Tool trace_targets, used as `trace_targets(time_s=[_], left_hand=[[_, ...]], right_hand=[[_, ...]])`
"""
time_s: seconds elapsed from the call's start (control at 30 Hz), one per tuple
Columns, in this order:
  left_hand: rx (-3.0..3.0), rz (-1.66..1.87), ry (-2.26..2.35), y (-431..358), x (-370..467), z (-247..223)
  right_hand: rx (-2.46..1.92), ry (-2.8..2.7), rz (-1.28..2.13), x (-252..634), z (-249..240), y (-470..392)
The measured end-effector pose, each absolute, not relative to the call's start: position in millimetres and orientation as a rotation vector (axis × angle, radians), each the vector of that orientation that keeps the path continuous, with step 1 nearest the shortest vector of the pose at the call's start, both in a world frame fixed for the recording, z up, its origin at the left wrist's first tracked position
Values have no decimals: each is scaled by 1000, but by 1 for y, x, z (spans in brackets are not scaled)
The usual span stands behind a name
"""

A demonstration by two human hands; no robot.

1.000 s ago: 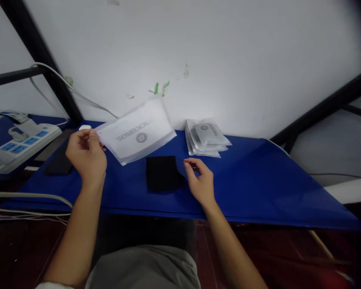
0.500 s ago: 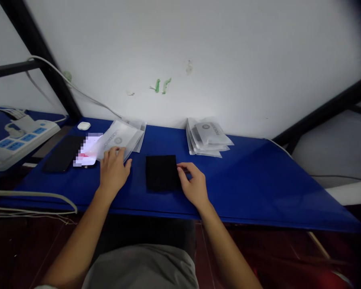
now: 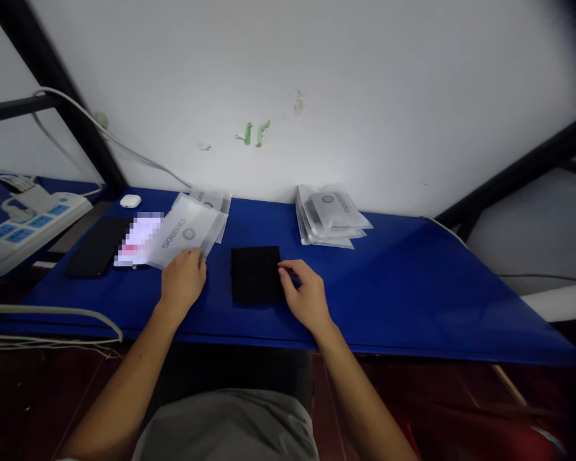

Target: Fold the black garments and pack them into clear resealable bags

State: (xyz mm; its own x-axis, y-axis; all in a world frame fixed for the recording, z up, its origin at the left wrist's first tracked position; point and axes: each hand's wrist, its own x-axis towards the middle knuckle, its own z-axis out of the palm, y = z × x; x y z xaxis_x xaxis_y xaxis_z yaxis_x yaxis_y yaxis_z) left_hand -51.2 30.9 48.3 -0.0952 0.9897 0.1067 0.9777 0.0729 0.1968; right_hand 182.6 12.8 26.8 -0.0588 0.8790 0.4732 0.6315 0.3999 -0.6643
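Observation:
A frosted plastic zip bag (image 3: 185,224) with printed grey lettering lies tilted at the left, over other such bags. My left hand (image 3: 183,278) has its fingers closed on the near edge of this bag; the thumb is partly hidden. In the middle lies a flat, squarish folded black cloth (image 3: 255,275). At its right edge is my right hand (image 3: 306,291), with thumb and forefinger brought together against the fabric's border and the other fingers curled.
A stack of similar frosted bags (image 3: 333,214) sits near the wall. To the left are a lit phone (image 3: 139,237), a dark phone (image 3: 96,246), a white earbud case (image 3: 130,201) and a power strip (image 3: 33,224) with cables. All rest on a blue tabletop (image 3: 403,288).
My left hand has come slightly nearer to me, and its fingers have closed on the bag's edge. The top bag has turned and lies flatter. My right hand has stayed by the cloth.

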Motion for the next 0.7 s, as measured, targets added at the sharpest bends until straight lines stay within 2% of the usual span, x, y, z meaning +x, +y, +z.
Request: trace_targets(time_s=[0.23, 0.53, 0.63, 0.7], left_hand=[[1979, 161, 2345, 14, -42, 55], [1900, 205, 2444, -6, -55, 50], [1956, 315, 2475, -8, -56, 48], [2079, 516, 2430, -8, -53, 44]], right_hand=[[-1284, -1791, 325, 184, 24, 14], [-1298, -1815, 317, 183, 24, 13], [-1293, -1818, 305, 182, 24, 13], [-1285, -1818, 286, 182, 25, 13]])
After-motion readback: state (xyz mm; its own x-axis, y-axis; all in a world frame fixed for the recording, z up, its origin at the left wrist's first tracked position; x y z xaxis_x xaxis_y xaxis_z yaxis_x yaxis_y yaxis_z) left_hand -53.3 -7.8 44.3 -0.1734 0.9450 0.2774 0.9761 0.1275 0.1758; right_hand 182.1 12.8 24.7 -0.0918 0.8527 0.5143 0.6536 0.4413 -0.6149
